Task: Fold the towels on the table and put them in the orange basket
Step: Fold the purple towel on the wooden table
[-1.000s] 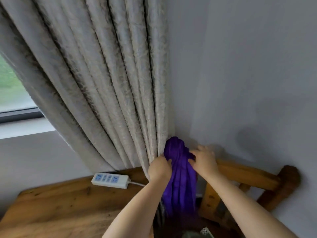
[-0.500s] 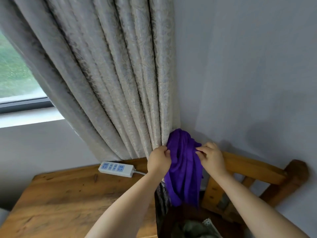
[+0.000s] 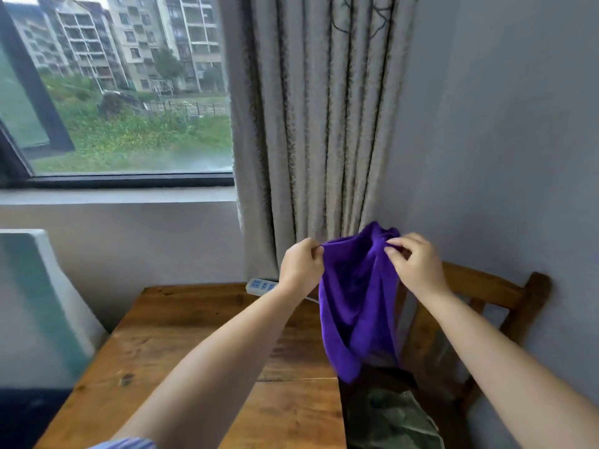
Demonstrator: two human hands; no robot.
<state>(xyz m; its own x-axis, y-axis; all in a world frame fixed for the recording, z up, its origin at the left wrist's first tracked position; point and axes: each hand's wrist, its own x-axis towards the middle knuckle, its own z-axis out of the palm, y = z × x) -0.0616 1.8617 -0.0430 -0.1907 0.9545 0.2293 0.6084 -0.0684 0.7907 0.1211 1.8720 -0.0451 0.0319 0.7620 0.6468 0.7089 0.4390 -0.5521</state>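
Both your hands are up in front of you holding one purple towel in the air. Your left hand pinches the towel's top left edge, fingers curled in with the thumb on the cloth. Your right hand pinches the top right part, fingertips bunched on a gathered fold. The top edge sags a little between the two grips and a lump of cloth pokes up just beside the right hand.

The towel hangs free, creased lengthwise. Its lower end comes to a loose point over the right edge of the wooden table, not touching the tabletop as far as you can tell.

A white power strip lies at the table's far edge, partly behind your left wrist. A wooden chair stands to the right of the table against the wall. Dark and greenish cloth sits low beside the table; what it is stays unclear. A grey curtain hangs behind the towel, with a window to its left.
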